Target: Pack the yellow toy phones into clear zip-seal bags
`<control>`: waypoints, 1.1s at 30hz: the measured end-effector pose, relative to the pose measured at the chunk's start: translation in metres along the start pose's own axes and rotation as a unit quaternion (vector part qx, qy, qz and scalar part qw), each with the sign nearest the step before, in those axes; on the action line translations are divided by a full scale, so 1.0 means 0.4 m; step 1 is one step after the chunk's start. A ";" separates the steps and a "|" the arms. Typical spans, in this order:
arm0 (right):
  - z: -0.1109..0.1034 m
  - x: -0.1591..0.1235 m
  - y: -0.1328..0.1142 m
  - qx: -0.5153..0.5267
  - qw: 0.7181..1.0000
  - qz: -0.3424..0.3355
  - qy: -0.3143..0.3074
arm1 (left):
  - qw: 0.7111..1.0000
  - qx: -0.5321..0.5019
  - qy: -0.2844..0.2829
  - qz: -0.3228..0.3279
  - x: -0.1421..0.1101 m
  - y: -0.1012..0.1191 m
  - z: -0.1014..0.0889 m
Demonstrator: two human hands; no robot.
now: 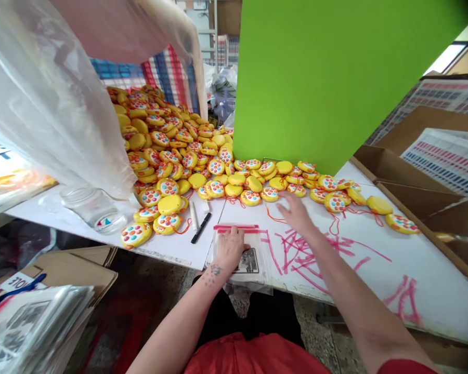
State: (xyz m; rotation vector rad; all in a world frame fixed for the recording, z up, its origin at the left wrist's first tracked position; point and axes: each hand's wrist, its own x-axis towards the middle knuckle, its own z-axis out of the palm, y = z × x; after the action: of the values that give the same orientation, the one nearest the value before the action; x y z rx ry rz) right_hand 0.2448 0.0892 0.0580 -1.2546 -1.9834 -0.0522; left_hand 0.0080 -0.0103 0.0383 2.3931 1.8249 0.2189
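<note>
Near the bottom centre of the frame, the left hand (231, 248) lies on a clear plastic bag with a pink-red strip along its top (257, 262). Its fingers are bunched and cover part of the black-and-white print (248, 261) in the bag; whether they pinch the plastic cannot be told. The right hand (294, 212), right of centre, is spread fairly wide and looks empty, just beside the row of yellow, oval, dotted pieces with orange cords (250, 197); its fingertips are slightly blurred, so contact is unclear.

At the upper left, a translucent plastic sheet (58, 104) hides part of the large heap of yellow pieces (167, 140). A flat bright-green panel (315, 78) blocks the view at the upper right. The stack of bagged sheets (35, 327) is cut off at the lower left corner, and the brown cardboard box (432, 208) at the right edge.
</note>
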 end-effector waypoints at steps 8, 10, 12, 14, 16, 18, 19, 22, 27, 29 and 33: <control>0.227 0.077 -0.084 -0.070 0.982 -0.005 -0.174 | 0.996 0.016 0.084 0.000 -0.012 -0.026 0.063; 0.221 0.062 -0.099 -0.112 0.978 0.000 -0.174 | 0.996 0.008 0.094 -0.011 -0.014 -0.026 0.065; 0.205 0.045 -0.110 -0.161 0.972 -0.009 -0.172 | 0.996 0.000 0.091 -0.023 -0.011 -0.026 0.062; 0.185 0.031 -0.113 -0.183 0.966 -0.009 -0.181 | 0.996 -0.002 0.081 -0.026 -0.004 -0.029 0.058; 0.168 0.021 -0.108 -0.150 0.967 0.011 -0.207 | 0.997 0.001 0.072 -0.023 0.004 -0.032 0.057; 0.156 0.009 -0.094 -0.105 0.967 0.028 -0.232 | 0.997 0.004 0.071 -0.027 0.008 -0.033 0.060; 0.151 0.002 -0.084 -0.087 0.967 0.026 -0.239 | 0.997 0.006 0.074 -0.031 0.008 -0.033 0.062; 0.136 -0.023 -0.052 -0.052 0.971 0.014 -0.232 | 0.995 0.011 0.092 -0.030 0.000 -0.031 0.069; 0.089 -0.048 -0.026 0.109 0.985 0.045 -0.127 | 0.996 -0.003 0.084 -0.031 0.003 -0.034 0.062; 0.058 -0.053 -0.044 0.190 0.974 0.054 -0.114 | 0.997 -0.003 0.069 -0.024 0.012 -0.036 0.058; -0.017 -0.066 -0.096 0.298 0.936 0.089 -0.164 | 0.997 0.016 0.071 -0.026 0.018 -0.036 0.059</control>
State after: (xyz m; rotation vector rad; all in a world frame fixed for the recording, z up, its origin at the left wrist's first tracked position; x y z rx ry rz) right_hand 0.2244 0.0469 0.0596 -1.0687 -1.9260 0.8366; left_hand 0.0007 0.0001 0.0128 2.4042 1.9624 0.3667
